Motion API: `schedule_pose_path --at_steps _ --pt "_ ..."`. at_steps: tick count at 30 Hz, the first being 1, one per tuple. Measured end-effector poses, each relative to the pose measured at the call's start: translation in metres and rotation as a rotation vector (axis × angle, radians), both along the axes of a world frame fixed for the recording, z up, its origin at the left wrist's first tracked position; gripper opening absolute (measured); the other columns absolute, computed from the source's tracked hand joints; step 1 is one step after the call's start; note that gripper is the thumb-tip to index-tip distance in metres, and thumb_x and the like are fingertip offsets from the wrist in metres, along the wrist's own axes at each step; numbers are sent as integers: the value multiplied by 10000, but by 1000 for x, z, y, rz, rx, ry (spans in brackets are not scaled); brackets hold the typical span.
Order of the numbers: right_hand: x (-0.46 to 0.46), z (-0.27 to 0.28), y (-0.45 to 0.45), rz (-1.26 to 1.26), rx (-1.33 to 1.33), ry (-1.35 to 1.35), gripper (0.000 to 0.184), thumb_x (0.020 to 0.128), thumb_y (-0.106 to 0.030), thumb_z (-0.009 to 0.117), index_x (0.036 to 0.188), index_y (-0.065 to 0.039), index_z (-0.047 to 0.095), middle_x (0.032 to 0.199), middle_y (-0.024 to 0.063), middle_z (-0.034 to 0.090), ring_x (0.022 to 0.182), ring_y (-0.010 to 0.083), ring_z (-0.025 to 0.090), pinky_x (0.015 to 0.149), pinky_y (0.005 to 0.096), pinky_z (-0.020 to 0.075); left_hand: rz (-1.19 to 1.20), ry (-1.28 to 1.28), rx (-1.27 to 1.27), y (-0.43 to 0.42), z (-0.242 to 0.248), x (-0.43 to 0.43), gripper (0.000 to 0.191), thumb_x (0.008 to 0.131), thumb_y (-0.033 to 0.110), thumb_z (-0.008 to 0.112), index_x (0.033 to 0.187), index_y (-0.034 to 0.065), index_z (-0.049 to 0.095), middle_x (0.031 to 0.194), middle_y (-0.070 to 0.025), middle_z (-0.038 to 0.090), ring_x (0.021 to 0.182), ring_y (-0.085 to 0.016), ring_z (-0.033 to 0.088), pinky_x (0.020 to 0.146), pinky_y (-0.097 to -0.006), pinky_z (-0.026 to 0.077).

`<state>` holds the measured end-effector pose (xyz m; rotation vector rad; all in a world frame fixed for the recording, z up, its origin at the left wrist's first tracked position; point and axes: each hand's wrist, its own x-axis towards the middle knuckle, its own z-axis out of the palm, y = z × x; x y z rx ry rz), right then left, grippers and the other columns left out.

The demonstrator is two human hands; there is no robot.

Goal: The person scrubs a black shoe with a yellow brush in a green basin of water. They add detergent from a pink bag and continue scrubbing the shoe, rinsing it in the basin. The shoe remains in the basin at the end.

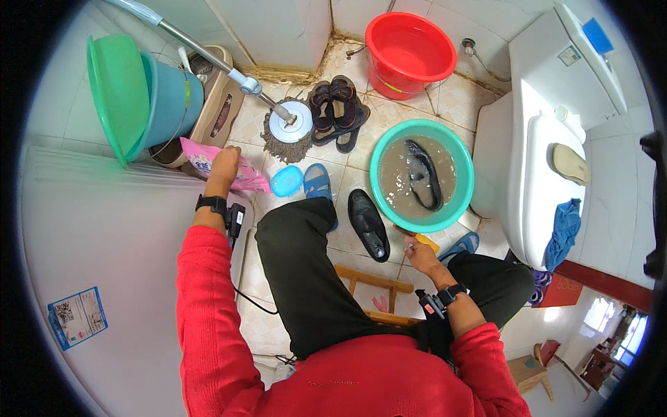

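Observation:
My left hand (226,164) is closed on the top edge of a pink plastic detergent bag (255,180), which bears writing. Low at the right, my right hand (421,255) grips a small yellow-and-brown object (428,243), probably a brush, beside the basin; the fingers hide part of it. One black shoe (430,177) lies on its side in murky water inside the turquoise basin (379,206). Its apparent mate, a wet-looking black slip-on shoe (368,224), rests on the tiles left of the basin. A blue soap box (287,181) sits near the bag.
A mop (292,122) leans across the upper left, next to dark sandals (333,107). Behind the basin stands a red bucket (410,47). The white toilet (542,193) at right carries an insole (571,163) and blue cloth (564,232). Blue and green tubs (117,99) lean at left.

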<state>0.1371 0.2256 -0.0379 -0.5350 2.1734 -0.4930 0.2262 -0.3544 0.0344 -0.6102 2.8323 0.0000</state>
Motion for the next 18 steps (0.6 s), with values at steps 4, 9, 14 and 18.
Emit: schedule_pose_path --at_steps 4,9,14,18 --pt "-1 42 -24 40 -165 9 326 881 -191 568 1175 -54 599 920 212 661 864 365 636 797 423 493 -41 134 14 11 63 -9 88 789 13 526 810 -5 609 876 -248 640 847 -405 637 722 -467 516" --pt "-6 115 -68 -92 -351 9 383 881 -184 593 1240 -55 558 908 186 659 874 339 641 799 403 494 -235 322 79 59 179 -35 99 796 -8 499 811 -16 597 871 -242 630 846 -409 625 740 -470 500" --pt "-6 219 -104 -32 -741 547 708 807 -198 723 1406 -106 356 1214 191 525 1071 335 533 904 401 455 -497 343 43 163 268 -49 118 780 -32 507 857 -15 595 884 -217 626 842 -397 627 723 -467 501" --pt "-10 275 -111 -65 -835 790 727 789 -182 730 1404 -93 354 1258 199 508 1157 362 493 960 411 419 -671 360 82 254 292 -53 169 760 -24 530 919 4 581 853 -185 612 784 -375 630 668 -451 507"
